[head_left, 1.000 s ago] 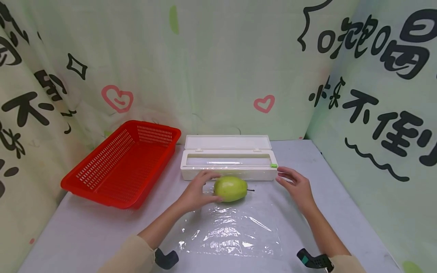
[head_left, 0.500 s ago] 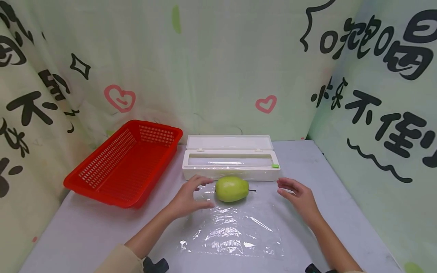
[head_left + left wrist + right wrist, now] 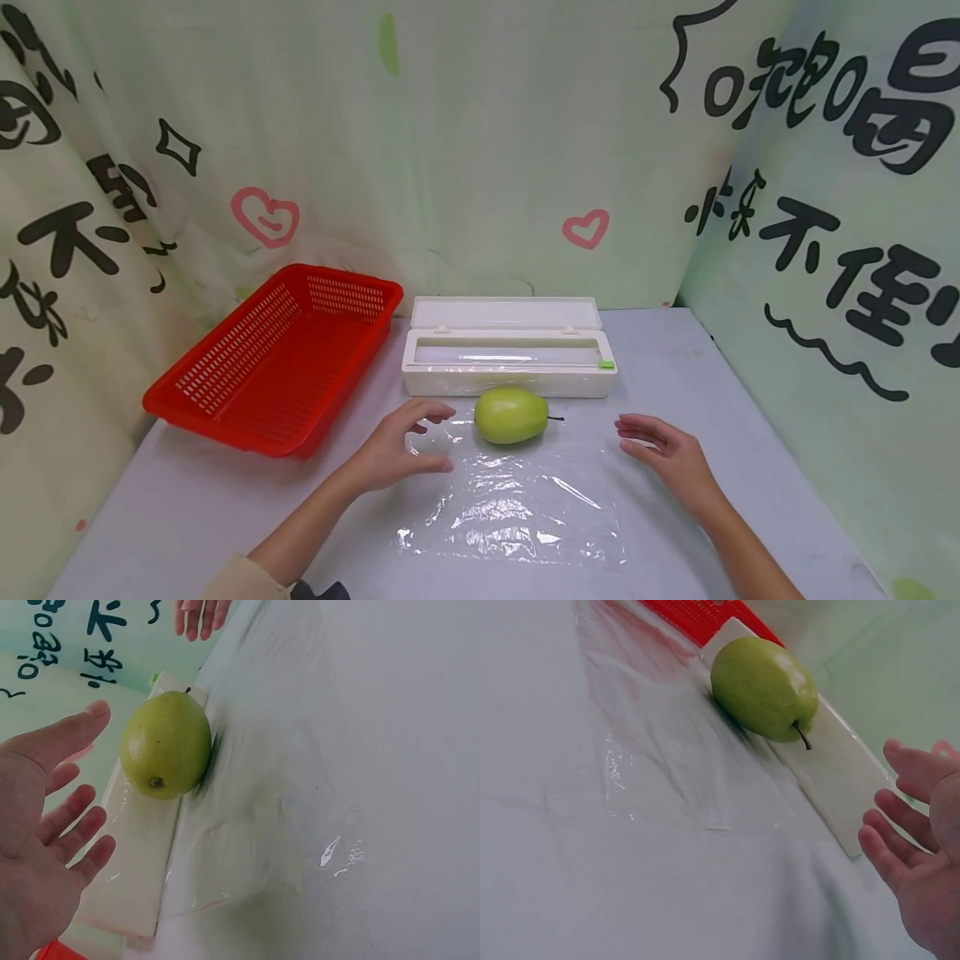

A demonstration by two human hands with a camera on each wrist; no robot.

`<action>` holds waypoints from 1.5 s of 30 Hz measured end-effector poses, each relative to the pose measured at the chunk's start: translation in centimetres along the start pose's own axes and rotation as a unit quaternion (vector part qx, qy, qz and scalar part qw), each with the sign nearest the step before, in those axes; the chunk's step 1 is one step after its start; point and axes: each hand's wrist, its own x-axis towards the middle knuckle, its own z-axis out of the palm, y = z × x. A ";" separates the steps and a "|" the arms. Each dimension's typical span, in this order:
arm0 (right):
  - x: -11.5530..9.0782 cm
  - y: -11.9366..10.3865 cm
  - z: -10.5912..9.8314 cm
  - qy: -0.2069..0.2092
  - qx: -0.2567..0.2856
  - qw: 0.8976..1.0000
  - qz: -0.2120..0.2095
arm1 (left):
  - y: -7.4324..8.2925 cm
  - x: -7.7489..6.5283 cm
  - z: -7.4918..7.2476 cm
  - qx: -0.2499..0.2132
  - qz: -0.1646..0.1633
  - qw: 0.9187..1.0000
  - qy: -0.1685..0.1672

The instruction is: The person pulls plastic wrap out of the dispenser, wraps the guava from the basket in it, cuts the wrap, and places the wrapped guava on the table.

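A green pear (image 3: 512,415) lies on its side on a sheet of clear cling film (image 3: 502,508), its stem pointing right. Just behind it stands a white cling film dispenser (image 3: 510,382) with its lid raised and a green slider at the right end. My left hand (image 3: 401,446) hovers left of the pear with fingers and thumb spread, holding nothing. To the right of the pear, my right hand (image 3: 671,462) is held with relaxed fingers, apart from it. Both wrist views show the pear (image 3: 166,745) away from the fingers.
A red perforated plastic basket (image 3: 300,433) sits at the back left of the white table (image 3: 202,508). A printed curtain (image 3: 480,167) hangs behind and along both sides.
My left hand has let go of the pear and drawn back to the left and toward me. My right hand has left the dispenser's right end and come nearer me. The pear stays put.
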 end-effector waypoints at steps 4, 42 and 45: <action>-0.7 0.3 0.1 -0.024 -0.001 1.000 -0.001 | -0.3 -0.7 -0.3 -0.017 -0.011 1.000 -0.008; -4.7 0.8 0.6 -0.176 0.016 0.984 -0.031 | -3.1 -6.6 -1.4 -0.060 -0.051 0.995 -0.059; -5.1 0.9 0.6 -0.187 0.018 0.981 -0.040 | -3.2 -6.9 -1.3 -0.057 -0.050 0.994 -0.080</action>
